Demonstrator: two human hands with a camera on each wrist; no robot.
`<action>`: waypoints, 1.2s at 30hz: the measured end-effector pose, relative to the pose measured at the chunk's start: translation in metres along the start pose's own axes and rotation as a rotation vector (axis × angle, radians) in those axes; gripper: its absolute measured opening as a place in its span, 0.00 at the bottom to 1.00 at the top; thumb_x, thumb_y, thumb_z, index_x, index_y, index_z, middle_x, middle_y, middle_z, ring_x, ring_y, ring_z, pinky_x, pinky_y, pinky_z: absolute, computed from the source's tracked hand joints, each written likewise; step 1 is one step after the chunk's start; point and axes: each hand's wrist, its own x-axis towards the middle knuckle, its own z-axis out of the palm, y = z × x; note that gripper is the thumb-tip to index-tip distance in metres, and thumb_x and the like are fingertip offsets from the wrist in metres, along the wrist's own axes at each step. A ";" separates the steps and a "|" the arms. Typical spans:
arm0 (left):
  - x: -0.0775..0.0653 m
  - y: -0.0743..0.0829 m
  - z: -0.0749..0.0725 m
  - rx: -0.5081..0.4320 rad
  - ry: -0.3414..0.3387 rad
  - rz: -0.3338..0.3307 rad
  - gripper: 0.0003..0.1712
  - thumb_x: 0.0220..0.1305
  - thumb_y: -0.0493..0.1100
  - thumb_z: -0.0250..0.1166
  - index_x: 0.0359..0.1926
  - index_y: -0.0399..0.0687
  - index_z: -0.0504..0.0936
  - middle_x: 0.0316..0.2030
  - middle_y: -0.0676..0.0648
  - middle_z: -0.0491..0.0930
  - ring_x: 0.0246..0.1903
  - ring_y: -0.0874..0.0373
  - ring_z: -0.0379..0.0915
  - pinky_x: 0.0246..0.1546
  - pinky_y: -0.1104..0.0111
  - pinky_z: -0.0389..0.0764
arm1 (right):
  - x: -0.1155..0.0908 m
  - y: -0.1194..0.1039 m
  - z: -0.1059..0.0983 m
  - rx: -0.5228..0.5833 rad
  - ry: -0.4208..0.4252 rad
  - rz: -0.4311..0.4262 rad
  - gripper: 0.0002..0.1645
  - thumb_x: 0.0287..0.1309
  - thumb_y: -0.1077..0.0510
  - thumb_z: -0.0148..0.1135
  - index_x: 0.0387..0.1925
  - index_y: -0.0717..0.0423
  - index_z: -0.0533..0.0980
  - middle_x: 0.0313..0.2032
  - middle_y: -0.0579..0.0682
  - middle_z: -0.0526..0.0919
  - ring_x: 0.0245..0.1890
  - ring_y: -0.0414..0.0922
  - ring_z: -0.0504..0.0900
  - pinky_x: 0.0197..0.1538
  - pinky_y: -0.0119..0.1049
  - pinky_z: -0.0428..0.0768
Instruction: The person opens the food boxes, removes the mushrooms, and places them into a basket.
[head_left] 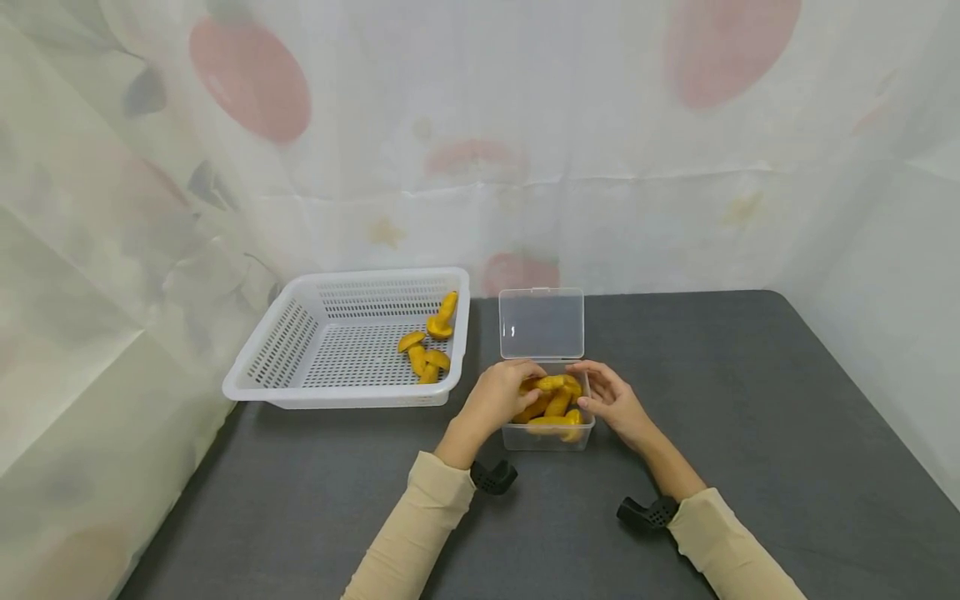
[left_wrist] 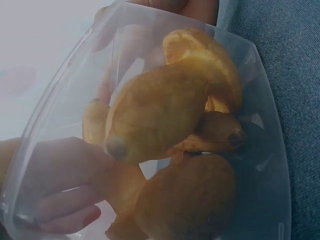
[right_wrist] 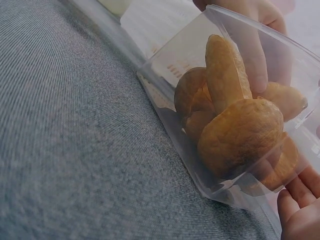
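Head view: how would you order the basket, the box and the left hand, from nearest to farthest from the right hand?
1. Box: right at the right hand, on its left side.
2. Left hand: across the box's opening.
3. Basket: farther left, past the left hand.

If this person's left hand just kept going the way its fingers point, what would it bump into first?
Most likely the yellow mushrooms inside the clear box. The left hand points in at them and may already touch one; depth is hard to judge.
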 end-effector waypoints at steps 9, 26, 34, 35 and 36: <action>-0.004 -0.001 0.000 -0.063 0.039 0.008 0.14 0.60 0.44 0.68 0.47 0.48 0.84 0.45 0.49 0.87 0.43 0.57 0.83 0.48 0.67 0.84 | 0.000 0.001 0.000 0.011 -0.005 -0.003 0.29 0.63 0.68 0.57 0.63 0.73 0.59 0.60 0.37 0.74 0.64 0.27 0.70 0.66 0.16 0.68; -0.008 -0.003 -0.006 -0.228 0.192 0.066 0.15 0.60 0.42 0.68 0.48 0.44 0.83 0.42 0.46 0.85 0.39 0.57 0.82 0.43 0.68 0.86 | -0.001 0.001 0.000 0.002 0.003 0.012 0.29 0.63 0.68 0.57 0.62 0.72 0.59 0.60 0.37 0.73 0.64 0.27 0.70 0.66 0.15 0.66; -0.011 -0.003 -0.018 -0.282 0.268 0.082 0.12 0.59 0.39 0.69 0.45 0.42 0.84 0.40 0.45 0.85 0.38 0.55 0.82 0.41 0.64 0.86 | -0.001 0.000 0.000 0.009 -0.004 0.003 0.29 0.63 0.68 0.56 0.63 0.73 0.59 0.62 0.44 0.74 0.64 0.29 0.71 0.66 0.17 0.69; -0.011 -0.003 -0.019 -0.290 0.278 0.087 0.12 0.59 0.39 0.69 0.44 0.42 0.84 0.39 0.44 0.85 0.38 0.55 0.82 0.41 0.64 0.87 | -0.001 0.000 0.000 0.008 -0.004 0.004 0.29 0.63 0.68 0.56 0.63 0.73 0.59 0.62 0.45 0.74 0.64 0.29 0.71 0.66 0.17 0.69; -0.012 -0.003 -0.020 -0.301 0.289 0.091 0.12 0.59 0.39 0.68 0.44 0.42 0.84 0.39 0.44 0.85 0.38 0.55 0.82 0.40 0.63 0.87 | -0.001 0.000 0.000 0.007 -0.004 0.003 0.29 0.63 0.68 0.56 0.63 0.72 0.59 0.62 0.45 0.74 0.64 0.29 0.71 0.65 0.17 0.69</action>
